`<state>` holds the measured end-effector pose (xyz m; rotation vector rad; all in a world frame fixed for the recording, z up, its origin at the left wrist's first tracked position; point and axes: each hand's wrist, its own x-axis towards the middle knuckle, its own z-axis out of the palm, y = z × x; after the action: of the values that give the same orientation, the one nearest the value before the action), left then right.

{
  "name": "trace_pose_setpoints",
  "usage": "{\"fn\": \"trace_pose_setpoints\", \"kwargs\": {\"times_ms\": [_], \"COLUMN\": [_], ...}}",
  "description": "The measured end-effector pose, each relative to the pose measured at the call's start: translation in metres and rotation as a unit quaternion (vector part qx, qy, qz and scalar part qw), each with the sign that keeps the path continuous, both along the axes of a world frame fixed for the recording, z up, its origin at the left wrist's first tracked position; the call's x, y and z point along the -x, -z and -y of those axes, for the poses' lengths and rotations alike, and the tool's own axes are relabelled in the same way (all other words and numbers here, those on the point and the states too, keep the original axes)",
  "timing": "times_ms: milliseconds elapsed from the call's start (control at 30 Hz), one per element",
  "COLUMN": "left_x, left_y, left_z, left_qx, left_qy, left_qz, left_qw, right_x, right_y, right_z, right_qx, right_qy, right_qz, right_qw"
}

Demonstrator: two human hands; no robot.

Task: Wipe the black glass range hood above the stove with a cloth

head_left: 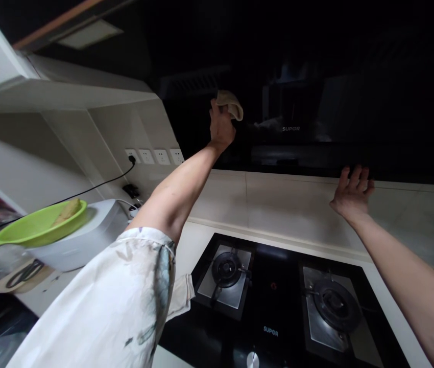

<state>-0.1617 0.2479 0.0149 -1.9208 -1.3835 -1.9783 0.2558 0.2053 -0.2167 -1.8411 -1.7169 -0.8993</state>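
My left hand (pixel 221 125) reaches up and presses a folded beige cloth (pixel 232 104) against the glossy black front of the range hood (pixel 301 97). Its fingers are bent around the cloth, partly hidden by it. Lower and to the right, my right hand (pixel 353 195) touches the hood's bottom edge with its fingertips, fingers apart and nothing held. Below both arms lies a black gas stove (pixel 274 286) with two burners. A second light cloth (pixel 181 296) rests at the stove's left edge, partly behind my sleeve.
On the left, a green basin (pixel 41 225) with a yellowish item inside sits on a white appliance (pixel 98 230). Several wall sockets (pixel 161 156) line the backsplash, one with a black cable plugged in. A white cabinet (pixel 71 94) juts out beside the hood.
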Motion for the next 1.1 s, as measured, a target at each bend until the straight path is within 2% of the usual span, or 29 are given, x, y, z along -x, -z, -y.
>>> {"fn": "trace_pose_setpoints", "kwargs": {"times_ms": [100,200,400,567,633,800,900,967,1033,1100], "left_x": [-0.007,-0.016,-0.019,-0.018,-0.019,-0.019,-0.021,-0.026,-0.033,-0.04], "left_y": [-0.011,-0.016,0.002,-0.015,-0.017,0.005,0.006,-0.003,-0.011,-0.013], "left_z": [0.007,0.006,-0.001,0.002,0.001,-0.001,0.002,0.004,0.005,0.004], "left_qx": [-0.019,-0.02,0.015,-0.015,-0.014,0.021,0.016,-0.001,-0.016,-0.016], "left_qy": [-0.023,-0.02,0.013,-0.004,-0.008,-0.006,-0.003,-0.023,-0.07,-0.115], "left_qz": [-0.03,-0.003,0.037,-0.005,-0.01,-0.033,-0.046,-0.064,-0.1,-0.138], "left_qw": [0.999,1.0,0.999,1.0,1.0,0.999,0.999,0.998,0.992,0.984], "right_x": [0.001,0.001,0.005,0.004,0.002,0.0,0.001,0.002,0.003,0.003], "right_y": [0.0,0.0,-0.004,-0.002,0.0,0.001,-0.001,-0.001,-0.001,0.0], "right_z": [0.002,0.004,0.007,0.003,0.001,0.0,0.002,0.002,0.002,0.002], "right_qx": [-0.016,-0.025,0.008,0.007,-0.004,-0.016,-0.006,-0.003,-0.009,-0.02], "right_qy": [-0.005,-0.011,-0.016,-0.017,-0.015,-0.003,0.015,0.022,0.024,0.026], "right_qz": [0.002,-0.004,-0.032,-0.038,-0.03,-0.002,0.009,0.016,0.019,0.019], "right_qw": [1.0,1.0,0.999,0.999,0.999,1.0,1.0,1.0,0.999,0.999]}}
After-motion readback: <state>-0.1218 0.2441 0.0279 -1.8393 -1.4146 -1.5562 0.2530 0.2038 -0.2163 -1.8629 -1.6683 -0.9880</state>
